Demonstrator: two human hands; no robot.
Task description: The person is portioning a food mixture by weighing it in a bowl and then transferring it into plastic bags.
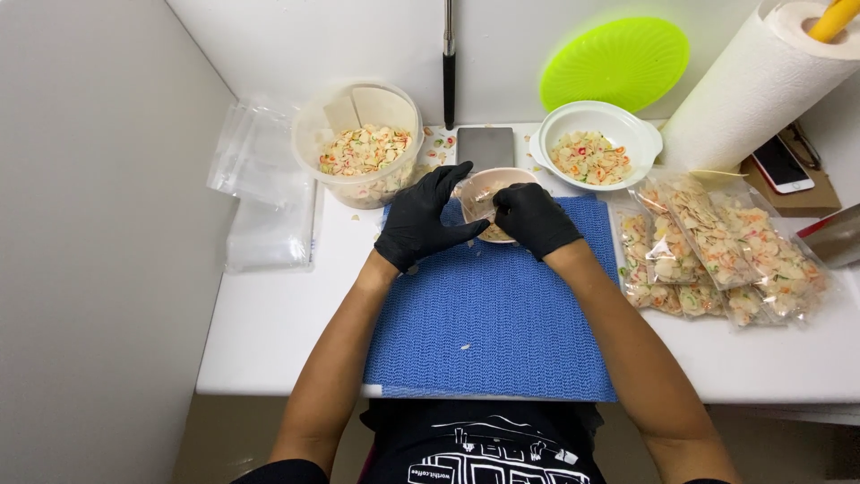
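Your left hand [421, 220] and right hand [533, 218], both black-gloved, meet over the small pink bowl [491, 184] at the far edge of the blue mat [493, 314]. Both sets of fingers pinch a clear bag [479, 204] of chips. Keep its mouth over the bowl so nothing spills on the tabletop [269, 323].

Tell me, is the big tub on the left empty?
No, the clear tub holds a heap of pale, colourful flakes beside the left hand.
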